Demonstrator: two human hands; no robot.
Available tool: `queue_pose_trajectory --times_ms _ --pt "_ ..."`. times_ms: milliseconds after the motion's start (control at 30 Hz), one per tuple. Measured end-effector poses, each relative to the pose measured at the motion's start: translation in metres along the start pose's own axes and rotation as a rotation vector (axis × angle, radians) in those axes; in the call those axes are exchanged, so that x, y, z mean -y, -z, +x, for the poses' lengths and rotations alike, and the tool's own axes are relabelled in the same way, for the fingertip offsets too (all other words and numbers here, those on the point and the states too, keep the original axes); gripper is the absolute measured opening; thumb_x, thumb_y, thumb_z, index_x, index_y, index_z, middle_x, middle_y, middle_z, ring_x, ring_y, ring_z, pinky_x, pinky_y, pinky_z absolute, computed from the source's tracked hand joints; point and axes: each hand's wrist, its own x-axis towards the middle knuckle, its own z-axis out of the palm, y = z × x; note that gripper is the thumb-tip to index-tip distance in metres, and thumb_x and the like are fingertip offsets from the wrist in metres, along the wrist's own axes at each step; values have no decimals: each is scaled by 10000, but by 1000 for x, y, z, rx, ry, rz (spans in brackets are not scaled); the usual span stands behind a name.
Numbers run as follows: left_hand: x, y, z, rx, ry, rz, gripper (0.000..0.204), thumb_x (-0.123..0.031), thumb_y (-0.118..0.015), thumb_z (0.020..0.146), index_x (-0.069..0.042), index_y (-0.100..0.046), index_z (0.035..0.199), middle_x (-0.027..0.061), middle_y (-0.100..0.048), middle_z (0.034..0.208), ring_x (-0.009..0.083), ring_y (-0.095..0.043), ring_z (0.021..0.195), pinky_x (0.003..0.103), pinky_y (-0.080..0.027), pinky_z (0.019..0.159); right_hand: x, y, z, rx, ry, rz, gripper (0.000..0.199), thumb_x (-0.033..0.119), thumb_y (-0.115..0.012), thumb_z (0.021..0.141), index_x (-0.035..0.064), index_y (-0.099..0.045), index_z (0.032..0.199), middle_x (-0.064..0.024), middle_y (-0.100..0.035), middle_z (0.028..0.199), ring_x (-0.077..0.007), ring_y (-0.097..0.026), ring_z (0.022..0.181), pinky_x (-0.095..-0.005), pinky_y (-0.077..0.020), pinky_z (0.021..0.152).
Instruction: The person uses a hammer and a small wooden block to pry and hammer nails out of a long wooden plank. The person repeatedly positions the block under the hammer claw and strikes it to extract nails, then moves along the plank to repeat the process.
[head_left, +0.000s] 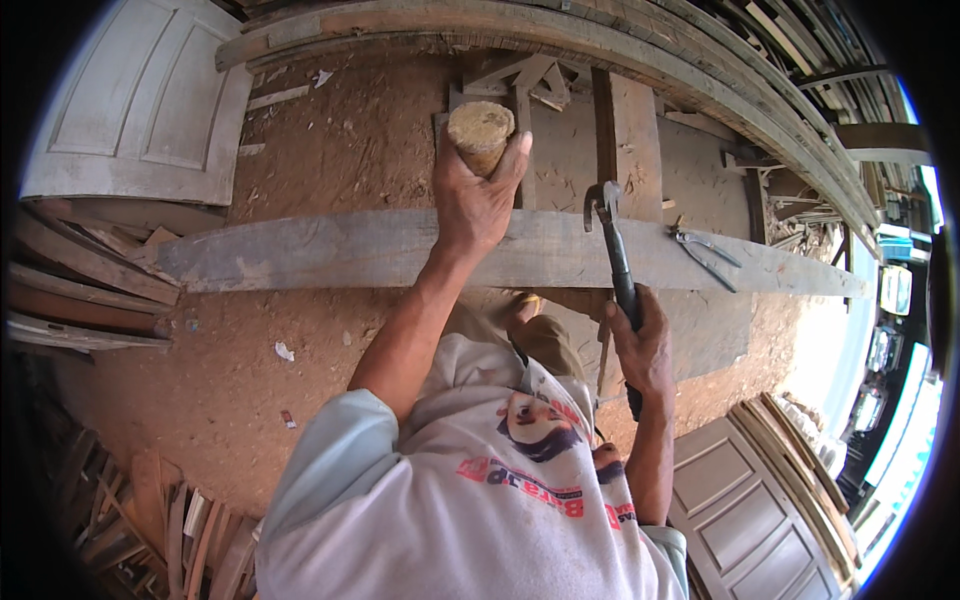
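My left hand [474, 200] is raised over the far side of a long grey plank [330, 252], its fingers wrapped round a short tan cylinder [482, 126]. The cylinder has a rough, flat round top and looks like wood; my hand hides its lower part. To the right, a claw hammer [620, 262] is gripped by its dark handle in my right hand [644, 345]. The hammer's head points away from me, above the plank. A pair of pincers [706, 256] lies on the plank's right part, with its handles spread, touched by neither hand.
Long stacked beams [560, 32] run across the far side. A white panelled door [140, 105] stands at the far left, and another panelled door [750, 515] at the near right. Scrap boards [185, 530] crowd the near left. Dirt floor [245, 370] with litter lies around the plank.
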Motion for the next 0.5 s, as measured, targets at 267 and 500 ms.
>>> queue_pose_trajectory --times_ms 267,500 --pt "16 15 -4 -105 15 -102 235 -183 -792 995 -73 -602 912 -33 -591 722 67 -545 628 271 -457 550 28 4 4 -10 111 11 363 288 -737 1007 -7 -645 1198 -88 -526 739 -175 -473 676 -377 -452 634" --pt "14 20 -4 -28 11 -118 210 -186 -804 985 -56 -643 953 -13 -641 778 81 -599 692 284 -501 618 27 -2 11 48 62 24 384 309 -736 1008 4 -649 1224 -104 -581 743 -190 -520 669 -384 -469 641"
